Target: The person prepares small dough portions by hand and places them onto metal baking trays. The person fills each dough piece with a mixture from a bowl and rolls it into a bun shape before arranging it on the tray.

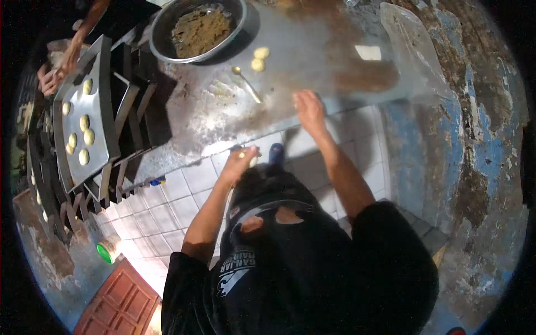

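Note:
My left hand [239,160] is in front of the table's near edge, its fingers curled round a small pale yellow piece of dough [242,154], mostly hidden by them. Over the table's front edge is my right hand [310,110], fingers loosely stretched and nothing visible in them. A spoon [247,85] lies on the grey tabletop to the left of this hand, beside a greasy smear. Beyond the spoon, two pale dough balls [259,60] sit touching. A large metal bowl [241,34] with a brown, crumbly filling [201,32] stands at the far left of the table.
At left, a metal tray [100,120] carrying several dough pieces rests on stacked dark trays [134,95]. Another person's hand [53,78] is at its far edge. A white piece [368,52] and clear plastic sheet [410,42] lie at right by a peeling wall [474,111].

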The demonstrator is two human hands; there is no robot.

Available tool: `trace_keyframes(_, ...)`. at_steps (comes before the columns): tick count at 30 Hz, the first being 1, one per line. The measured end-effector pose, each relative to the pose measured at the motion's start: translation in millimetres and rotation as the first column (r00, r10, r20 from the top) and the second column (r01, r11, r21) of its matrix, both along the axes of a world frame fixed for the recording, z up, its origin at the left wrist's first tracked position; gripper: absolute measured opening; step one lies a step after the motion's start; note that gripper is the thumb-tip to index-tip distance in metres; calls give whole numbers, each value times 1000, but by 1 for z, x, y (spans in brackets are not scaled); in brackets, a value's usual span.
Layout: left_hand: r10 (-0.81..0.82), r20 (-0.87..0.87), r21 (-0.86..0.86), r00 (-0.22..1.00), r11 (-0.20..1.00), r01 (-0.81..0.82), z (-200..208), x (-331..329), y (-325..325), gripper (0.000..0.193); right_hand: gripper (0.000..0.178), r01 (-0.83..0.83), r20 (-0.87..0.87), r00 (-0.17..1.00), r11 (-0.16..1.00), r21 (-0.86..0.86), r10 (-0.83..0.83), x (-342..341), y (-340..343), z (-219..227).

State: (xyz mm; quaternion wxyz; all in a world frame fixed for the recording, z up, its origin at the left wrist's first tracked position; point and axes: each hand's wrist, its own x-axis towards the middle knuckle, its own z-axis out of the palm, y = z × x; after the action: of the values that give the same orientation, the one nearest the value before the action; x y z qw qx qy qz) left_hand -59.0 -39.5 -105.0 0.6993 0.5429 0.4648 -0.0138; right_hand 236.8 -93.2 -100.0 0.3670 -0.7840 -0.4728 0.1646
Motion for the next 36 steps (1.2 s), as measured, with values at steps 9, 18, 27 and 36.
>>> trace_keyframes(9, 694, 432, -328, 576, 716, -617, 134, 14, 33, 60, 31, -365, 13, 921, 854, 370, 388, -93, 44, 102)
trace_keyframes(18, 699, 712, -629, 62, 674, -387, 227, -44, 28, 52, 17, -574, 162, 629, 313, 757, 760, -232, 96, 196)
trace_keyframes(27, 590, 807, -389, 13, 548, -741, 231, -111, 56, 42, 19, -642, 240, 444, 120, 758, 863, -318, 137, 230)
trace_keyframes(36, 630, 739, -646, -239, 559, -520, 217, -281, 137, 60, 19, -763, 189, 380, 191, 617, 906, -467, 228, 218)
